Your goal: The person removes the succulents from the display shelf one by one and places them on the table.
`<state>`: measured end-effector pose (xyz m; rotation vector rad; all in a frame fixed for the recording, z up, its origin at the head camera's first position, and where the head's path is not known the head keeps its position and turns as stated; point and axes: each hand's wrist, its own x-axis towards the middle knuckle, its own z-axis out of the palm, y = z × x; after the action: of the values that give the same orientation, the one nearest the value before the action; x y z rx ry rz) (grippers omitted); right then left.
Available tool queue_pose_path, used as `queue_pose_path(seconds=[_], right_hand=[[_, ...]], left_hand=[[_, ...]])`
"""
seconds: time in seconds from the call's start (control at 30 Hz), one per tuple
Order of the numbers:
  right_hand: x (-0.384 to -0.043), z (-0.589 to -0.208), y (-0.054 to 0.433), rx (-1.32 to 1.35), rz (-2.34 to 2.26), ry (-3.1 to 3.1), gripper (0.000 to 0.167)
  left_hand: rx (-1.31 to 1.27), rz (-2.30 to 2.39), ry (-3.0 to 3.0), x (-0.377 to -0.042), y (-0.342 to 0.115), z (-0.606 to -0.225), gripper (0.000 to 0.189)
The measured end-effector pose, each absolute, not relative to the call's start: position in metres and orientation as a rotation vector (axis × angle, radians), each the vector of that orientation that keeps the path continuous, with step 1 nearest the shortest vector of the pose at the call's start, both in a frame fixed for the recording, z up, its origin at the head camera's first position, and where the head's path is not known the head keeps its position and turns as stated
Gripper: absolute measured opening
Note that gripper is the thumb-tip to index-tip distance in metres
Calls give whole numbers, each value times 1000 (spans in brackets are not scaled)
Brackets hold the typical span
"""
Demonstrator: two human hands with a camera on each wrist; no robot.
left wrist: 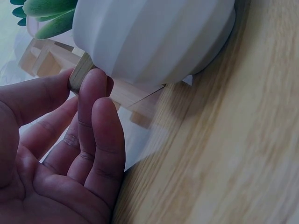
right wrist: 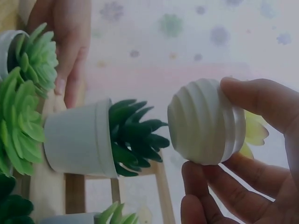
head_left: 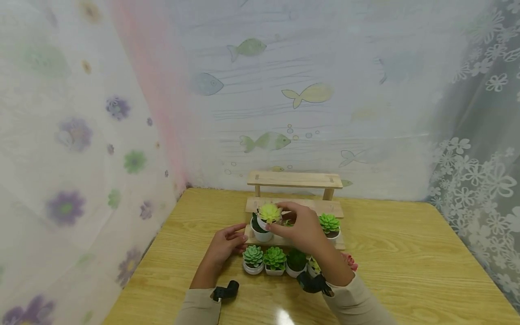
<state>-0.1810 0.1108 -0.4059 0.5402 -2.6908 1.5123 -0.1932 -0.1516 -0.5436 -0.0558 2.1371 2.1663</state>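
Note:
My right hand [head_left: 304, 229] holds a small potted succulent [head_left: 270, 212] with yellow-green leaves by its white ribbed pot [right wrist: 205, 123]. The thumb and fingertips pinch the pot from opposite sides, in the air above a dark green succulent [right wrist: 135, 137] in a smooth white pot [right wrist: 79, 140]. That plant stands on the lowest step of a tiered wooden stand [head_left: 294, 179]. At the left end of this step, my left hand [head_left: 222, 244] pinches the board's end [left wrist: 82, 73] between thumb and fingers. Close beside those fingers is a white ribbed pot [left wrist: 154, 39].
Before the stand, several potted succulents line up, among them a pale green one [head_left: 253, 255], a bright green one [head_left: 275, 258] and a partly hidden red one [head_left: 350, 261]. Another green succulent [head_left: 329, 223] sits at the step's right end. Printed curtains [head_left: 260, 113] hang behind the wooden table [head_left: 406, 262].

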Motion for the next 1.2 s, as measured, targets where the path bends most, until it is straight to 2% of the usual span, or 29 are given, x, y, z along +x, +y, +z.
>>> queue_pose_path(seconds=[0.4, 0.9, 1.2], right_hand=[[-157, -418, 109, 567, 1465, -2764, 65], [-139, -442, 109, 891, 1589, -2711, 57], [-130, -453, 108, 930, 1540, -2746, 58]], left_hand=[[-50, 2157, 2161, -193, -152, -545, 49], [-45, 2157, 2147, -195, -152, -546, 50], [-75, 2152, 2163, -193, -150, -542, 50]])
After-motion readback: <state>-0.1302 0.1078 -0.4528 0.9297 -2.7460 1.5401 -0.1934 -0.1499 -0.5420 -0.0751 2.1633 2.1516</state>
